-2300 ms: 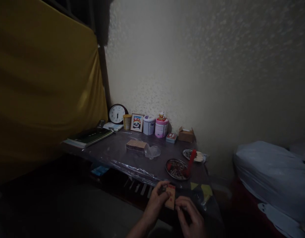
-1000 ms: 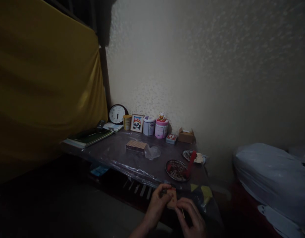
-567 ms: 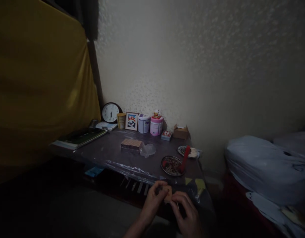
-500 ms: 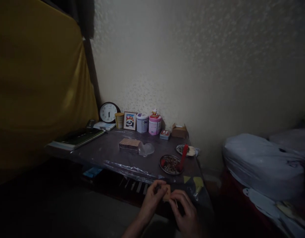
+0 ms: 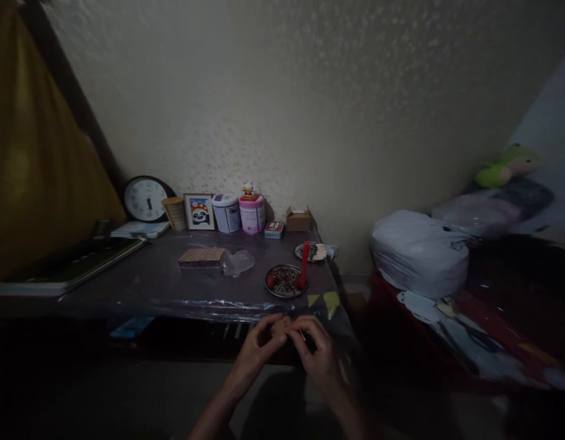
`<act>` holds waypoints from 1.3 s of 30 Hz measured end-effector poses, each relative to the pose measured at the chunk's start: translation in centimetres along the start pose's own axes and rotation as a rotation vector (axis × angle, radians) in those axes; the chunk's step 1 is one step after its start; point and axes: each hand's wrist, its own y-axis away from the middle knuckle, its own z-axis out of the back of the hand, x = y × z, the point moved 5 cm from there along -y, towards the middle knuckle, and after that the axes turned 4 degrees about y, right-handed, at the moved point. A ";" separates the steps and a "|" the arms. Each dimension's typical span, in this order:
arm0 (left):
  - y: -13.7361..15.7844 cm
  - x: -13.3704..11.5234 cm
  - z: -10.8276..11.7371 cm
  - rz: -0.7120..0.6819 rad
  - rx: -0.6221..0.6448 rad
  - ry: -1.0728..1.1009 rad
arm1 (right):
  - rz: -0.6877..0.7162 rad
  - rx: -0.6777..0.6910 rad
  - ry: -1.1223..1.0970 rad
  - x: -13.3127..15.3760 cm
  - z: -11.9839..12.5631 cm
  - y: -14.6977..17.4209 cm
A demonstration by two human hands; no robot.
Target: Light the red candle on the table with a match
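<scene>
Just off the table's front edge, my left hand [image 5: 259,343] holds a small flat tan piece [image 5: 281,327] between thumb and fingers. Close beside it, my right hand [image 5: 315,345] is closed in a pinch at the piece's right edge, with a thin pale stick [image 5: 303,335] showing between its fingers. The right fingertips hide part of the piece. Beyond the hands lies a round metal plate [image 5: 286,296] of small dark and pale bits, with a red spoon [image 5: 305,266] in it. Behind it, a second plate [image 5: 299,254] carries similar bits and pale sticks [image 5: 320,251].
A block of tan pieces [image 5: 202,258] and a crumpled clear plastic bag [image 5: 239,263] lie mid-table. Along the wall stand a clock [image 5: 147,199], cup [image 5: 174,214], framed panda picture [image 5: 200,212], two tubs [image 5: 252,215] and a cardboard box [image 5: 298,220]. Yellow scraps [image 5: 331,302] lie front right.
The camera view has swung to the right, so the table items sit further left. Both hands still hold the tan piece and the stick, and the piece looks tilted differently.
</scene>
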 end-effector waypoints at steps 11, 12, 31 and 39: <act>0.0 1.5 0.6 0.091 0.006 0.207 | -0.027 0.050 -0.093 0.1 -0.1 0.2; 0.1 1.4 0.6 0.095 0.005 0.226 | -0.021 0.045 -0.096 0.1 0.0 0.2; 0.1 1.6 -0.5 0.129 0.085 0.447 | -0.265 -0.112 -0.095 -2.4 1.1 -0.2; -0.1 0.9 -0.9 0.131 0.102 0.499 | -0.360 -0.125 -0.250 -3.0 1.0 -0.5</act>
